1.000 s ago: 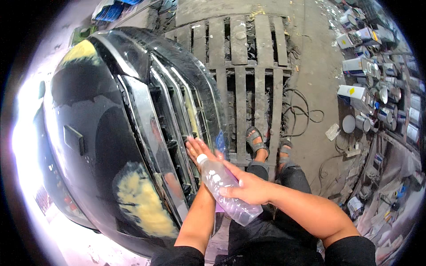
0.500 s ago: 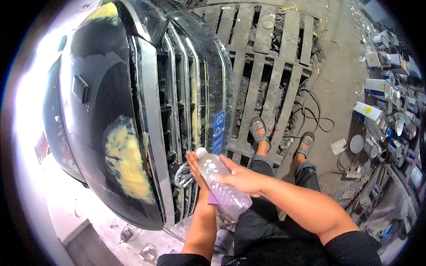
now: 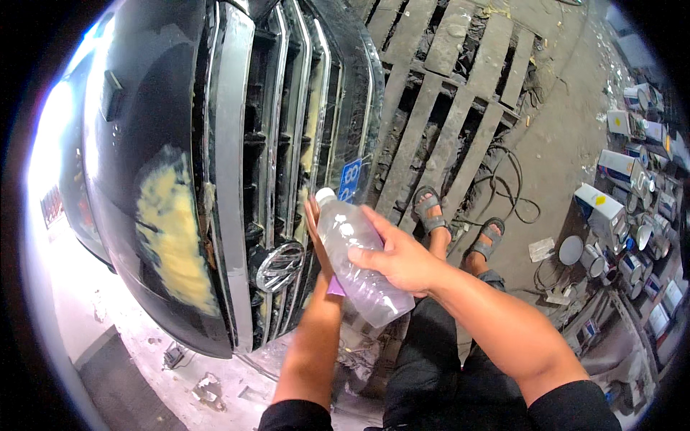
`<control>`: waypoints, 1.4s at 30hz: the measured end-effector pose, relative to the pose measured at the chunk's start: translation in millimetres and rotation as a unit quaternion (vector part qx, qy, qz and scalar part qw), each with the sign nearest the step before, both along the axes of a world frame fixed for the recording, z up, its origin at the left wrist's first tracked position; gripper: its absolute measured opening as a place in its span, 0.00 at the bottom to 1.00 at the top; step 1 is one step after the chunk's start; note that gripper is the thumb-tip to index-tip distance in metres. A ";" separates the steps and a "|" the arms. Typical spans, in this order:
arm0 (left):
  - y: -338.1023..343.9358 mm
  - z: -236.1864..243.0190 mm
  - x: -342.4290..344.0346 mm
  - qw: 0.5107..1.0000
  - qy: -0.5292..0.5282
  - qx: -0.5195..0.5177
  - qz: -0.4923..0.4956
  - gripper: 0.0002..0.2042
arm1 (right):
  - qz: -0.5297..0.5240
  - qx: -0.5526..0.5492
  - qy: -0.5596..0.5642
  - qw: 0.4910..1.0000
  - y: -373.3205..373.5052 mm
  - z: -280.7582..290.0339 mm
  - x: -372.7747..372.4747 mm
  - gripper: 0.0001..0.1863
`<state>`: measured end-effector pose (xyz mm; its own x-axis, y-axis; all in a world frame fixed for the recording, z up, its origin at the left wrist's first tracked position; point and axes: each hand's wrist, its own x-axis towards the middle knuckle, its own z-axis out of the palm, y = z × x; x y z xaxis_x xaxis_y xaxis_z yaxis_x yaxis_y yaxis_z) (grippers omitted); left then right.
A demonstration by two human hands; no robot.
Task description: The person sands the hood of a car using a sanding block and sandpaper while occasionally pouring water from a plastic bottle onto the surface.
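Note:
My right hand (image 3: 399, 251) is wrapped round a clear plastic bottle (image 3: 357, 276) with a white cap, tilted with its cap end toward the car. Just left of the bottle, my left hand (image 3: 316, 230) is seen edge-on, its fingers straight and pointing at the grille. A purple sheet (image 3: 336, 286) shows at the left wrist, between that hand and the bottle; most of it is hidden. Under and beside my hands is the car's chrome-barred grille (image 3: 287, 129) with a round emblem (image 3: 280, 266). Yellowish filler (image 3: 175, 233) covers part of the black hood (image 3: 154, 122).
A wooden pallet (image 3: 438, 100) lies on the floor ahead, by my sandalled feet. Black cable (image 3: 514, 183) loops beside it. Many cans and tins (image 3: 602, 208) crowd the right side. A blue plate (image 3: 350, 179) is on the car's front.
Both hands and the bottle have moved up in the view, toward the blue plate. The round emblem, partly hidden before, now shows whole. The view has shifted over the car.

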<state>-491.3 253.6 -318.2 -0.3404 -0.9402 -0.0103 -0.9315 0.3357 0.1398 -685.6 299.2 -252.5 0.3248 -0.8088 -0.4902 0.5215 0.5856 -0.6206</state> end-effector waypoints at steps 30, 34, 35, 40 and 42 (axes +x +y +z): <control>-105.5 -30.6 -54.9 0.973 -0.171 -0.057 -0.147 0.37 | -0.067 -0.043 -0.016 0.997 -47.9 12.0 -26.1 0.48; -166.4 -30.2 -109.3 0.980 -0.090 -0.116 -0.137 0.42 | -0.152 0.021 -0.134 0.979 -75.0 16.9 -53.1 0.50; -182.7 -29.9 -114.9 0.979 -0.081 -0.136 -0.126 0.44 | -0.146 0.019 -0.141 0.979 -80.9 22.4 -58.0 0.50; -174.8 -28.7 -119.5 0.976 -0.170 -0.101 -0.088 0.44 | -0.124 0.003 -0.159 0.980 -78.0 16.9 -59.7 0.48; -139.0 -22.5 -97.4 0.966 -0.220 -0.087 -0.107 0.45 | -0.118 -0.034 -0.135 0.983 -68.5 15.8 -48.6 0.47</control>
